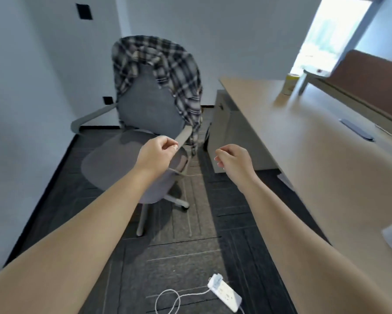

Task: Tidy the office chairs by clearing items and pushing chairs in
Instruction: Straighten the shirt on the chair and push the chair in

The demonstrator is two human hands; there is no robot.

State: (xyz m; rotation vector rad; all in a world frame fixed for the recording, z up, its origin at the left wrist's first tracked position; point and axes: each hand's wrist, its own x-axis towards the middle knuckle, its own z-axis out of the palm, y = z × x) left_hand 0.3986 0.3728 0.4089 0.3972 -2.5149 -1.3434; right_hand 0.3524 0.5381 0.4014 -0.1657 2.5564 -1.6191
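A grey office chair [145, 105] stands pulled out from the desk [303, 143], facing me, near the white wall. A black-and-white plaid shirt [179, 71] is draped over the top of its backrest and hangs down its right side. My left hand [156, 152] is stretched forward over the chair's seat, fingers curled loosely, holding nothing. My right hand [233, 158] reaches forward between the chair and the desk, fingers also curled and empty. Neither hand touches the shirt or the chair.
A drawer cabinet [226, 132] stands under the desk's far end. On the desk are a yellow-white cup [291, 83] and a dark flat object [357, 132]. A white power strip [224, 295] with its cable lies on the dark carpet near my feet.
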